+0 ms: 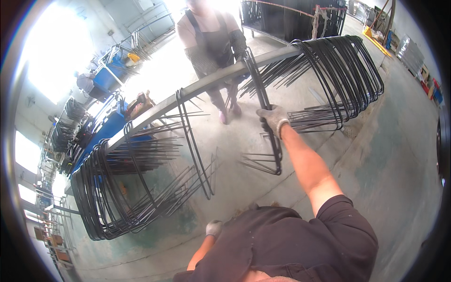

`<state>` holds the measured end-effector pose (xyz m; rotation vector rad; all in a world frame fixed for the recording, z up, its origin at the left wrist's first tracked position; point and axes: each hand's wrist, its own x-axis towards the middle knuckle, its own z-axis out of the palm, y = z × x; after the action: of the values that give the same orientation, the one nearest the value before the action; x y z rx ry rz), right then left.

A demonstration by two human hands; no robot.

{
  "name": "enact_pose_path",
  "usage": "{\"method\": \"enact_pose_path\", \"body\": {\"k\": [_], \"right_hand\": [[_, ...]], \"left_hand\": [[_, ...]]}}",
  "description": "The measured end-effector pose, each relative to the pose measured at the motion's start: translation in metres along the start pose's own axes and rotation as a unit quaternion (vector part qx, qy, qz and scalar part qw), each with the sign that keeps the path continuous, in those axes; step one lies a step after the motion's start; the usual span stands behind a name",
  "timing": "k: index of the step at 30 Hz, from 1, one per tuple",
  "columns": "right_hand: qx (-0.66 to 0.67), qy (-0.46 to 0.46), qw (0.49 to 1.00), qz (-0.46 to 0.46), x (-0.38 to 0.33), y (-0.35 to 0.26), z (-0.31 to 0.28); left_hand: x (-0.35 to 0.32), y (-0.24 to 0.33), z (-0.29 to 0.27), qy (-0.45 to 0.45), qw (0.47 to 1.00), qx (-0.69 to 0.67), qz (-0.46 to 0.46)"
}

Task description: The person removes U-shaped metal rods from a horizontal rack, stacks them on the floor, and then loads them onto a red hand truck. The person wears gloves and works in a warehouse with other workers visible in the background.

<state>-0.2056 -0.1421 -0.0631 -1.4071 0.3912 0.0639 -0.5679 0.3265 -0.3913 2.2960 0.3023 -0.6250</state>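
My gloved right hand (274, 118) is closed round the long side of several bent black metal rods (260, 83), which hang bunched together from a grey horizontal beam (206, 83). My right arm is stretched forward and bare below the short sleeve. Low beside my body is my left hand (214, 228), also gloved, away from the rods; its fingers do not show clearly. To the left of the held bunch, a single bent rod (193, 141) hangs apart. Across the beam a person in dark overalls (209, 40) has a sleeved hand near the top of the held rods.
Dense rows of bent black rods (89, 197) hang at the beam's left end, and more rods (371, 75) at its right. Their loose ends reach toward the beam's middle. Blue equipment (101, 124) stands far left; a dark rack (286, 21) and a yellow pallet jack (376, 42) are behind.
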Motion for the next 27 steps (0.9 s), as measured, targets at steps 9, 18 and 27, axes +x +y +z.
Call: {"method": "enact_pose_path", "body": {"k": [9,18,27], "right_hand": [[-0.380,0.124,0.915,-0.060,0.025,-0.010,-0.081],[-0.513,0.191,0.836,-0.017,-0.026,0.028,-0.128],[-0.529,0.242,0.813,-0.006,-0.008,0.046,-0.172]], "left_hand": [[-0.013,0.030,0.008,-0.005,0.992,-0.050,-0.113],[-0.028,-0.009,0.058,0.052,0.987,-0.084,-0.126],[-0.028,0.027,0.038,0.012,0.983,-0.136,-0.125]]}}
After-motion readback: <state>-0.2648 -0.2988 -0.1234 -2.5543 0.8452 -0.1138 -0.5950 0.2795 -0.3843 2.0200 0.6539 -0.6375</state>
